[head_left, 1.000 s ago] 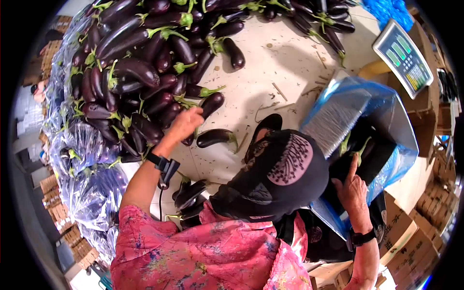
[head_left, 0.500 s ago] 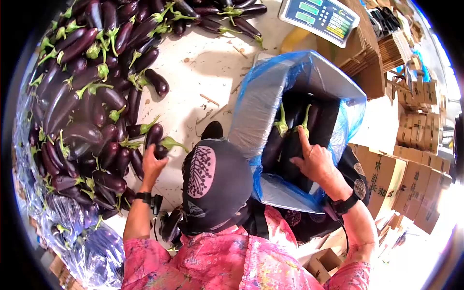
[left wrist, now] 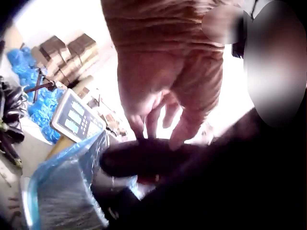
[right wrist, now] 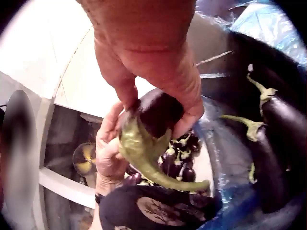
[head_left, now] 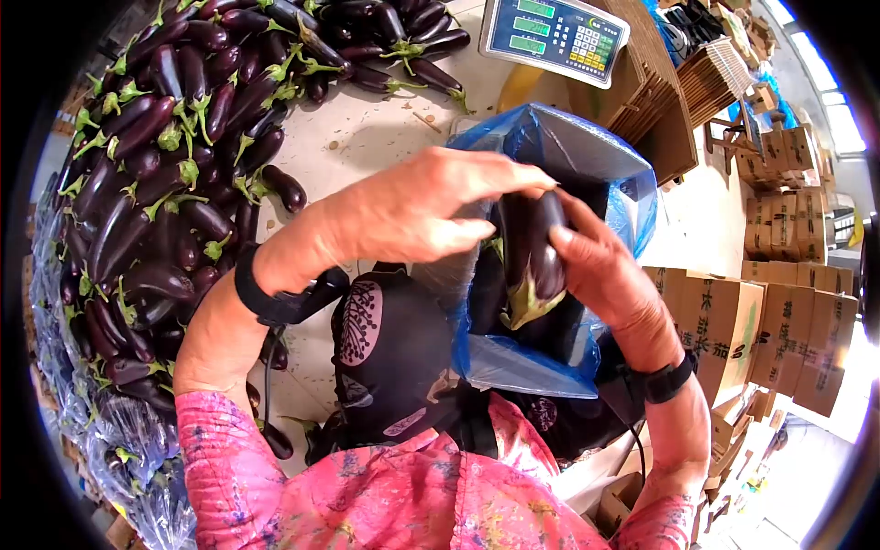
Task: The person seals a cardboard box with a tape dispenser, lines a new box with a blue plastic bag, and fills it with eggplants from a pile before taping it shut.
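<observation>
Both hands hold one eggplant point(head_left: 536, 252) above the blue-lined box point(head_left: 587, 147): the left hand point(head_left: 417, 215) curls its fingers over the dark end, and the right hand point(head_left: 600, 270) grips it near the green stem (stem pointing down toward the person). More eggplants lie inside the box, a big pile point(head_left: 165, 183) covers the surface point(head_left: 367, 137) to the left, and a scale point(head_left: 555, 37) stands behind the box.

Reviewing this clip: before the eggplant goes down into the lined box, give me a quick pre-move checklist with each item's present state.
1. Eggplant held by both hands: ok; left hand and right hand grip it.
2. Eggplant above the box: ok.
3. Blue liner open at the mouth: ok.
4. Free room among the packed eggplants: cannot tell.
5. Green stem intact: ok.
6. Scale reading: cannot tell.
</observation>
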`<control>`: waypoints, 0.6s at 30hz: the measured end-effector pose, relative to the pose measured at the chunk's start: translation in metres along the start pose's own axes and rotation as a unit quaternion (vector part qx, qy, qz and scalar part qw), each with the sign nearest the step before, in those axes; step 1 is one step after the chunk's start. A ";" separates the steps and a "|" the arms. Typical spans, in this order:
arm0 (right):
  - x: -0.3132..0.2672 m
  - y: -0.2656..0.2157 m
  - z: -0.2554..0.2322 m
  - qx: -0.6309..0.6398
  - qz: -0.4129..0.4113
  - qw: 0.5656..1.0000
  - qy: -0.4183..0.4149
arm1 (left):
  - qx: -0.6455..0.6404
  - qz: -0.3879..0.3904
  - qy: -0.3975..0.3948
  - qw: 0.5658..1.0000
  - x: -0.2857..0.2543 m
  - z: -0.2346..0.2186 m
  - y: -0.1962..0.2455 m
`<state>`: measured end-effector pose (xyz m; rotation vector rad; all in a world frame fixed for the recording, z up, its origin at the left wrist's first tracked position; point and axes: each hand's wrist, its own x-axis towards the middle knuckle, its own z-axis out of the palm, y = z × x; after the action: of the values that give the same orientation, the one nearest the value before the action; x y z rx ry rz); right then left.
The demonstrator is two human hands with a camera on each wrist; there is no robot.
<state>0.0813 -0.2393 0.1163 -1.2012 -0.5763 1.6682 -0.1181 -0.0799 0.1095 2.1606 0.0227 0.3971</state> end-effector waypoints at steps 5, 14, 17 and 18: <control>0.023 0.032 -0.032 -0.082 0.052 0.987 0.125 | -0.163 -0.286 0.141 0.934 -0.071 0.000 -0.036; 0.079 0.079 -0.061 -0.032 0.054 0.986 0.151 | -0.289 -0.548 0.401 0.675 -0.333 0.137 -0.116; 0.078 0.067 -0.047 0.008 0.093 0.979 0.180 | -0.316 -0.575 0.402 0.639 -0.366 0.176 -0.102; 0.086 0.066 -0.050 0.038 0.098 0.977 0.184 | -0.325 -0.588 0.394 0.627 -0.372 0.189 -0.103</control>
<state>0.0945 -0.1979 0.0054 -1.5025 -0.1668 1.5580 -0.4029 -0.2304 -0.1756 0.7522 1.4644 0.4095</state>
